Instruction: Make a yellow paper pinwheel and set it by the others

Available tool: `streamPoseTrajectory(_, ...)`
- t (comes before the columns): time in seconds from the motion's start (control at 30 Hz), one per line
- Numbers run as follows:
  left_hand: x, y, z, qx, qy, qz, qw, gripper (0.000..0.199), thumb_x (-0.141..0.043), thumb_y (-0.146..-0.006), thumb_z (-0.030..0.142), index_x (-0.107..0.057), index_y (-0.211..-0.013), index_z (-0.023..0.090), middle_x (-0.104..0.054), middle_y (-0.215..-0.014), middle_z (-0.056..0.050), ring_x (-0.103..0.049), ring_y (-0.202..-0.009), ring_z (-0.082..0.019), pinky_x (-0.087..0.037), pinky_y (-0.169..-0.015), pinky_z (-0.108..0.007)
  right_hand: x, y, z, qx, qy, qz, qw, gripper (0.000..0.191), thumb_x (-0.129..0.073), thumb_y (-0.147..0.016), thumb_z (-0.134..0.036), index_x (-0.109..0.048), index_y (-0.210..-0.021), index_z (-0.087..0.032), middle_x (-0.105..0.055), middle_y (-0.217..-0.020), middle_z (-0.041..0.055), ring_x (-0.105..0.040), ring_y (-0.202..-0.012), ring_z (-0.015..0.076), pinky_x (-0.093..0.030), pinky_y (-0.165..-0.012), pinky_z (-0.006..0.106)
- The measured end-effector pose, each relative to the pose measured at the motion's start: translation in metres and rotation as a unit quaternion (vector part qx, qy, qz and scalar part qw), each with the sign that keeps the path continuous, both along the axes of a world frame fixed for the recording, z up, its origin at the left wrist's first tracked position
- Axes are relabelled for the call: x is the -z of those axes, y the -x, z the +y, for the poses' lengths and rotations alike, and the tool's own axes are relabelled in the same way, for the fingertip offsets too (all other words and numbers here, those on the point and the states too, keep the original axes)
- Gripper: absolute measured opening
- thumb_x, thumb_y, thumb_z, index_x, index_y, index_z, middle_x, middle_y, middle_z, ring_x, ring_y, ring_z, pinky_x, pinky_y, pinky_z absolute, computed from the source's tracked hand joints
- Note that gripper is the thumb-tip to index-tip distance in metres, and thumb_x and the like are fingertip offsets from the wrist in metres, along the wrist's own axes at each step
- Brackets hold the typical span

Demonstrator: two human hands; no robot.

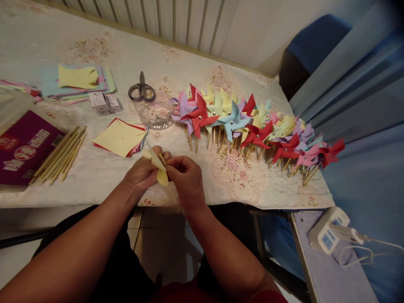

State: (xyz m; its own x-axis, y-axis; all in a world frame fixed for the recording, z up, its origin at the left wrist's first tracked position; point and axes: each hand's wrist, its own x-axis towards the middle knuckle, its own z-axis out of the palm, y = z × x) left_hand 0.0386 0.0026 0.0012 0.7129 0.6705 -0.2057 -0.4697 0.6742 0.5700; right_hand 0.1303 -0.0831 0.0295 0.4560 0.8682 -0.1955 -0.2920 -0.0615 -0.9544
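My left hand (142, 170) is closed on a pale yellow paper pinwheel (154, 162), held just above the table's front edge. Against the back of that pinwheel, my right hand (187, 179) pinches a short wooden stick (163, 160); its fingertips partly hide the stick. Just beyond my left hand lies a stack of square papers (120, 136), yellow on top with cut lines at the corners. A clear dish (156, 118) of small silvery pins stands behind the stack, with dark-handled scissors (142, 89) above it.
Finished pinwheels (257, 134) in several colours spread across the right of the table. On the left are a bundle of wooden sticks (59, 155), a purple-labelled box (28, 147), small white boxes (104, 104) and coloured paper (75, 78). A power strip (330, 231) sits lower right.
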Motion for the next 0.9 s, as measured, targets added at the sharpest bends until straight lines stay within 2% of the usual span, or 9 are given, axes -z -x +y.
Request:
streamPoseTrajectory(0.37,0.006,0.0013,0.0012,0.003,-0.019,0.004,1.0,0.046,-0.087,-0.051,0.007,-0.045,-0.065,0.018,-0.051,-0.064,0.005,-0.055,-0.057,-0.008,-0.049,-0.054,-0.018,0.0018,-0.001,-0.0001,0.012,-0.002,-0.041,0.999,0.01,-0.07,-0.069,-0.03,-0.066,-0.071,-0.021,-0.062,-0.066,-0.0051,-0.055,-0.062,0.0111,-0.048,-0.062,0.025)
streamPoseTrajectory(0.6,0.0083,-0.0008,0.0028,-0.007,-0.028,-0.002,1.0,0.037,-0.085,-0.055,0.005,-0.054,-0.072,0.017,-0.051,-0.063,0.005,-0.055,-0.057,-0.008,-0.048,-0.054,-0.017,0.0056,-0.0014,0.0016,0.023,-0.006,-0.045,0.999,0.009,-0.069,-0.068,-0.028,-0.065,-0.071,-0.02,-0.061,-0.066,-0.0054,-0.054,-0.063,0.0106,-0.045,-0.061,0.024)
streamPoseTrajectory(0.9,0.0073,-0.0012,0.0031,0.003,-0.044,0.009,0.999,0.034,-0.085,-0.055,0.008,-0.053,-0.064,0.015,-0.05,-0.062,0.004,-0.053,-0.057,-0.008,-0.046,-0.052,-0.017,0.005,-0.0011,0.0008,0.03,-0.013,-0.07,0.997,0.004,-0.065,-0.067,-0.023,-0.065,-0.07,-0.02,-0.061,-0.065,-0.006,-0.053,-0.063,0.0105,-0.045,-0.063,0.025)
